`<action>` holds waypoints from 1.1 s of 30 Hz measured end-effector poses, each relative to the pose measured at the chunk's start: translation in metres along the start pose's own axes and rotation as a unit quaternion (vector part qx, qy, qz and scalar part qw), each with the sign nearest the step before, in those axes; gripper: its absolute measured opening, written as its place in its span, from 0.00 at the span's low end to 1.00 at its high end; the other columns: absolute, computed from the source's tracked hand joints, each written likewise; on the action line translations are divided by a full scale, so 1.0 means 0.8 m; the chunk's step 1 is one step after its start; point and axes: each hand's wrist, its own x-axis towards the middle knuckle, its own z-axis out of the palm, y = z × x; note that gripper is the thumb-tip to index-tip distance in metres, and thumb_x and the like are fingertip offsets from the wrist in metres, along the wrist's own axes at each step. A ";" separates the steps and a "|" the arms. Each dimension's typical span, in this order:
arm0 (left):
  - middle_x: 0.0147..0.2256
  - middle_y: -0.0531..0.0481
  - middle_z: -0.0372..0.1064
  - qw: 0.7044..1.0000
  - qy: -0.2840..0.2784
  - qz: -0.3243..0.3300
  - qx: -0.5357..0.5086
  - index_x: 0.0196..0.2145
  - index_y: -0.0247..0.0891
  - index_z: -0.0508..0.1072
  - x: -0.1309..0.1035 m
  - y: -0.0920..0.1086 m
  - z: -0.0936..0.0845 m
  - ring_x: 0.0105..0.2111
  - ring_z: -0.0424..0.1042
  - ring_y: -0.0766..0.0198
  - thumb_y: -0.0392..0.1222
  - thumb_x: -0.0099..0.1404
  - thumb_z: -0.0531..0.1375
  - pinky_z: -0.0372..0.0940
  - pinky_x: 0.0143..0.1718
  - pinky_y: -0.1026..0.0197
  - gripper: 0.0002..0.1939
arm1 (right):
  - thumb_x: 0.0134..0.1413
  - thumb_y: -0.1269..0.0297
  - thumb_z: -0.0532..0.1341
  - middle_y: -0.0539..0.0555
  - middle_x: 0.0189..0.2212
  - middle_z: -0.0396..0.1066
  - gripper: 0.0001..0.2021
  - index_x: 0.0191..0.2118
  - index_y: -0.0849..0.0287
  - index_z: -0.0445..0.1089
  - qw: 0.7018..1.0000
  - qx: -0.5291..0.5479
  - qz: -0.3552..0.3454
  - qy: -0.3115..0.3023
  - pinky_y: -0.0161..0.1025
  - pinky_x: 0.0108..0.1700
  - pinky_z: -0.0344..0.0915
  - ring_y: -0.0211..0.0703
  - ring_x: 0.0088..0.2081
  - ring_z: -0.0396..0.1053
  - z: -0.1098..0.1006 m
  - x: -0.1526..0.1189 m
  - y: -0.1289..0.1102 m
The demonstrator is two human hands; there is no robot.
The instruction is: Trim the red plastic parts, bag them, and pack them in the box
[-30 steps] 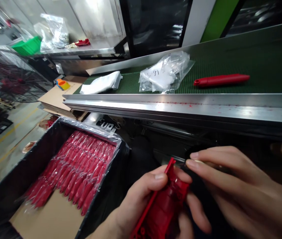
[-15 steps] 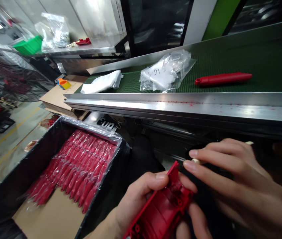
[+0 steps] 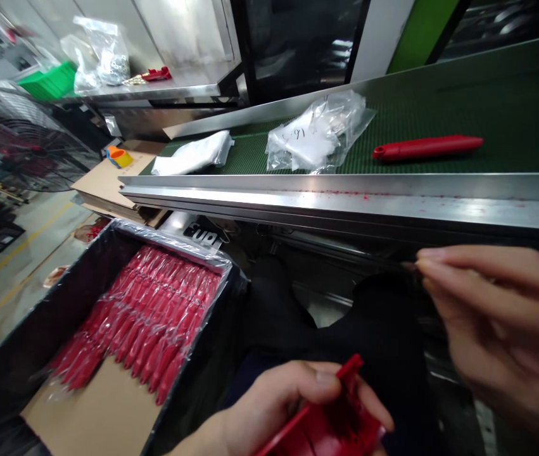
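Note:
At the bottom centre my left hand [image 3: 292,392] is closed around a red plastic shell [image 3: 319,430], thumb on its near edge. The shell is hollow, its open side faces up, and its lower end is cut off by the frame. To the right and higher, apart from the shell, my right hand [image 3: 497,304] pinches with thumb and fingertips. A small dark tip shows at those fingertips, too blurred to name. Beyond my hands, a long red plastic part [image 3: 428,148] with a hole at one end lies on the green conveyor belt [image 3: 250,149].
A lined box [image 3: 197,244] at left holds rows of plastic-wrapped red parts [image 3: 155,310] and a cardboard sheet [image 3: 93,411]. The conveyor's metal edge [image 3: 298,193] crosses in front. Clear bags [image 3: 319,133] lie on the belt. A fan [image 3: 22,136] stands far left.
My right hand has moved right and up, away from the shell, its fingers now drawn into a pinch. My left hand and the shell have dropped lower in view.

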 end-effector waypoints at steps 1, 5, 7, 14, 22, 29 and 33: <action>0.24 0.41 0.74 1.000 0.006 0.010 0.006 0.36 0.26 0.79 0.001 -0.001 -0.002 0.19 0.69 0.66 0.53 0.52 0.62 0.60 0.22 0.68 0.25 | 0.57 0.73 0.62 0.47 0.48 0.73 0.26 0.56 0.34 0.69 1.000 -0.003 0.002 0.004 0.44 0.42 0.70 0.45 0.44 0.73 -0.002 0.001 0.000; 0.31 0.41 0.76 0.998 0.026 0.060 -0.001 0.48 0.34 0.75 0.001 0.024 0.013 0.19 0.71 0.66 0.53 0.67 0.51 0.64 0.18 0.69 0.23 | 0.58 0.78 0.60 0.50 0.50 0.70 0.25 0.57 0.47 0.69 0.997 0.033 -0.027 -0.067 0.41 0.44 0.68 0.43 0.47 0.71 -0.004 -0.003 -0.021; 0.33 0.43 0.75 0.992 0.058 0.108 -0.006 0.49 0.35 0.73 0.005 0.045 0.026 0.19 0.71 0.66 0.51 0.71 0.47 0.65 0.16 0.68 0.22 | 0.57 0.80 0.59 0.53 0.50 0.69 0.23 0.56 0.54 0.69 0.989 0.074 -0.044 -0.118 0.41 0.46 0.67 0.43 0.49 0.70 0.001 -0.011 -0.037; 0.32 0.49 0.68 0.941 0.192 0.275 0.042 0.48 0.35 0.70 0.023 0.081 0.047 0.22 0.69 0.69 0.48 0.73 0.47 0.65 0.20 0.68 0.18 | 0.55 0.83 0.57 0.58 0.49 0.68 0.21 0.52 0.62 0.70 0.980 0.072 -0.088 -0.165 0.44 0.47 0.63 0.44 0.49 0.67 0.029 -0.036 -0.069; 0.32 0.50 0.66 0.919 0.210 0.317 0.101 0.49 0.37 0.67 0.030 0.081 0.053 0.22 0.65 0.71 0.48 0.72 0.48 0.63 0.21 0.69 0.16 | 0.56 0.85 0.56 0.58 0.47 0.70 0.21 0.51 0.60 0.71 0.981 0.071 -0.034 -0.175 0.45 0.46 0.62 0.45 0.48 0.66 0.033 -0.040 -0.086; 0.31 0.52 0.64 0.924 0.197 0.314 0.094 0.46 0.38 0.66 0.032 0.079 0.058 0.21 0.64 0.71 0.48 0.72 0.48 0.61 0.21 0.69 0.14 | 0.56 0.83 0.58 0.58 0.46 0.70 0.19 0.51 0.61 0.72 0.984 0.060 -0.080 -0.151 0.44 0.44 0.62 0.45 0.46 0.67 0.033 -0.045 -0.074; 0.31 0.52 0.63 0.928 0.190 0.310 0.077 0.46 0.39 0.66 0.031 0.077 0.057 0.21 0.64 0.71 0.48 0.72 0.47 0.61 0.21 0.68 0.14 | 0.56 0.83 0.59 0.58 0.47 0.70 0.21 0.54 0.61 0.70 0.980 0.045 -0.082 -0.178 0.44 0.46 0.63 0.45 0.47 0.67 0.028 -0.043 -0.068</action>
